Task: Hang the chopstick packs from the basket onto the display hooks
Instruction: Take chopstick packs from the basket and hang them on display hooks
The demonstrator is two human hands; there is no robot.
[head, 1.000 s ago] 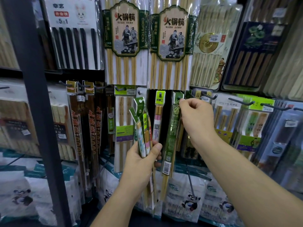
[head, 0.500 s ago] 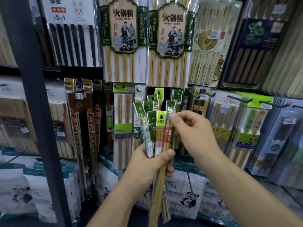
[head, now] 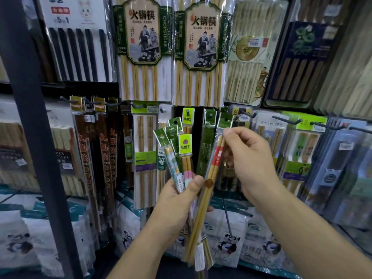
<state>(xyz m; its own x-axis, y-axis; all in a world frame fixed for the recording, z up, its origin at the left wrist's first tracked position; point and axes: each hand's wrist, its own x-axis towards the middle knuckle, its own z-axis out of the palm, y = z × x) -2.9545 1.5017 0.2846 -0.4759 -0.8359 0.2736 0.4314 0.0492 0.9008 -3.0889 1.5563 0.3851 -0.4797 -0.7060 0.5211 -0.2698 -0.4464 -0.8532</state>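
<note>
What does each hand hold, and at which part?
Left hand grips a bundle of chopstick packs around their middle. Right hand pinches the red-banded pack near its top.

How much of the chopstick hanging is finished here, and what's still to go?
Done: narrow green packs already hang on the middle hooks. In hand: the right hand pinches the top of a red-banded pack, drawing it from the bunch the left hand grips. Left: that bunch of several packs. The basket is not in view.

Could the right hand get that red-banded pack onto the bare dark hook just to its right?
Probably yes. The right hand pinches the red-banded bamboo chopstick pack by its green header, and the bare dark metal hook juts out just above, with open space between.
</note>
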